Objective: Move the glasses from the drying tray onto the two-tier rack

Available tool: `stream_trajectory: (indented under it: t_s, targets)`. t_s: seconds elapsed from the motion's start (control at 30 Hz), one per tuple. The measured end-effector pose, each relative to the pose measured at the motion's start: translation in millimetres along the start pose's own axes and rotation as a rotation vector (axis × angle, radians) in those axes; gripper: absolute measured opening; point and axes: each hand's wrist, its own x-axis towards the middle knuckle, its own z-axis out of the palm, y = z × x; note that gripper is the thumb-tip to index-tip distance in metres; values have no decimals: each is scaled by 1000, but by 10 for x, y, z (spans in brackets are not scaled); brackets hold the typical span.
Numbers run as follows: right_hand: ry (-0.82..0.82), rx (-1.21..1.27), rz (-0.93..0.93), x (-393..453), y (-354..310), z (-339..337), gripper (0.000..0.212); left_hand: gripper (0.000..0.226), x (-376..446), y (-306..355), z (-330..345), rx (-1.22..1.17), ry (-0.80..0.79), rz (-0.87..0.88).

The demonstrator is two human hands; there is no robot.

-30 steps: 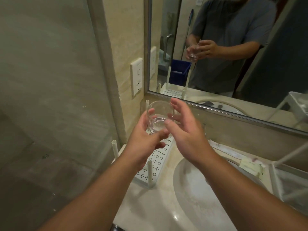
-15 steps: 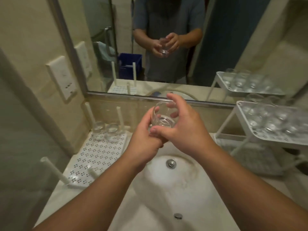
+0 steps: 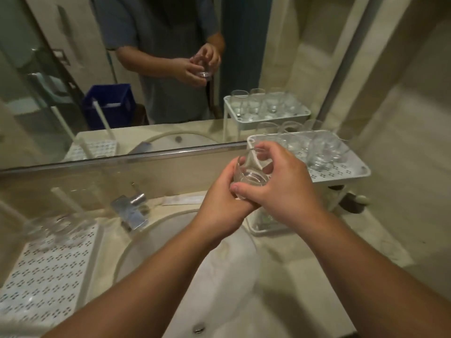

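Observation:
A small clear glass [image 3: 249, 173] is held upright above the sink, just left of the white two-tier rack [image 3: 351, 175]. My left hand [image 3: 222, 203] wraps it from below and behind. My right hand [image 3: 285, 184] grips it from the front, thumb under its base. The rack's top tier carries several clear glasses [image 3: 322, 152]. Its lower tier is mostly hidden by my right hand. At the lower left lies the white perforated drying tray [image 3: 46, 272], with blurred glasses [image 3: 58, 228] at its far end between white pegs.
A white sink basin [image 3: 219, 276] lies under my forearms, with a chrome tap [image 3: 133, 208] at its back. A wide mirror [image 3: 122, 69] above the counter shows a person, a blue crate and the rack. A dark round object [image 3: 353, 203] sits under the rack.
The view has swung right, from the tray side across the sink to the rack. Both hands have carried the glass rightward, close to the rack's top tier.

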Motion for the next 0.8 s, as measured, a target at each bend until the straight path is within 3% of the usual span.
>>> stream_trajectory:
  t_s: [0.3, 0.53, 0.8]
  targets:
    - [108, 0, 73, 169, 846, -595, 82, 77, 555, -105, 880, 364, 106, 17]
    - [210, 7, 110, 352, 1355, -925, 83, 77, 966, -182, 1432, 363, 84, 22]
    - [333, 21, 212, 604, 1944, -1197, 87, 61, 1334, -252, 1894, 380, 25, 28]
